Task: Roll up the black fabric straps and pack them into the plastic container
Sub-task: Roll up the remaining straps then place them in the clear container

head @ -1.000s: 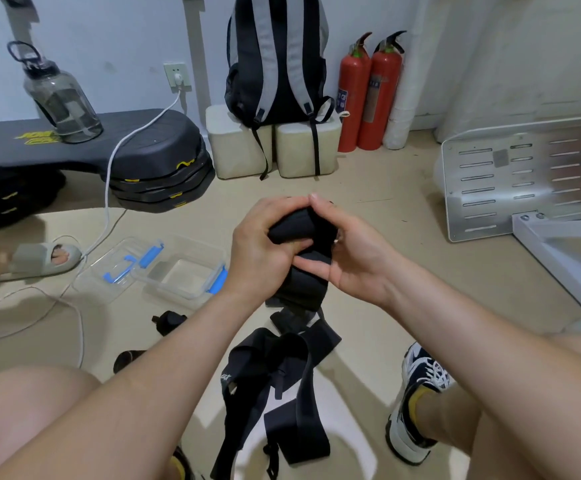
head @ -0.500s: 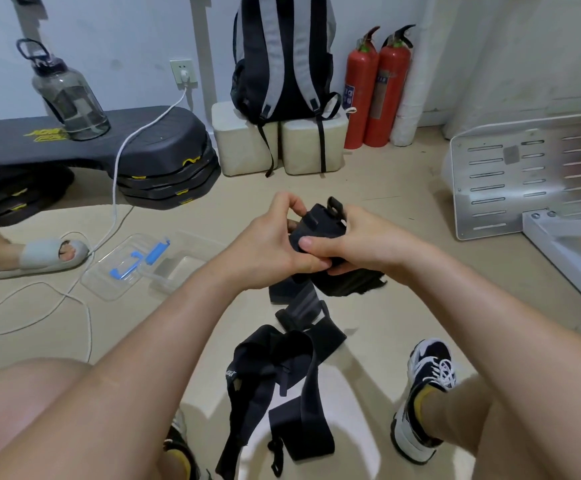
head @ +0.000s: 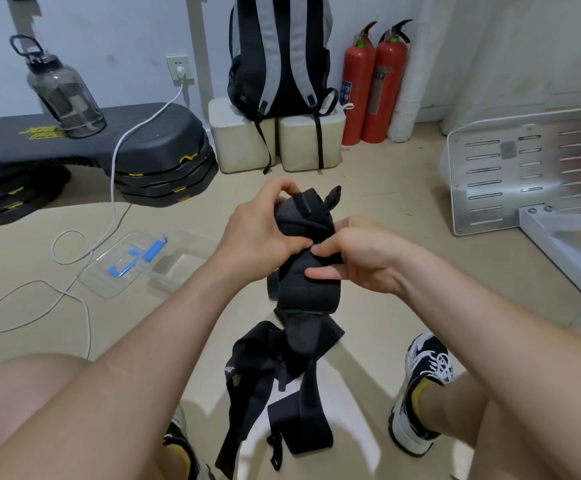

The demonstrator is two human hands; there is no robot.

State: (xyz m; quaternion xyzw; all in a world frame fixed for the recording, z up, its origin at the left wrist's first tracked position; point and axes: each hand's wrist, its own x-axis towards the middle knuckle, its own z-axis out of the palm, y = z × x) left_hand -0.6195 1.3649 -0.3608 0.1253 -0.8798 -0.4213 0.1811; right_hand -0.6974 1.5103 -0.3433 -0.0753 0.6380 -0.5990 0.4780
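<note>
Fingers [head: 320, 273] of right hand [head: 362, 258] and left hand [head: 258, 233] curl round the black fabric strap [head: 304, 233], part-rolled at chest height; its tail hangs to the floor. Rolling step underway. Next: wind remaining slack tightly, then reach left to the open plastic container [head: 174, 271].

Beige floor [head: 386, 209], open plastic container [head: 181, 270], its lid [head: 116, 282] beside, white cable [head: 111, 202], black straps [head: 282, 379], two fire extinguishers [head: 372, 88]
</note>
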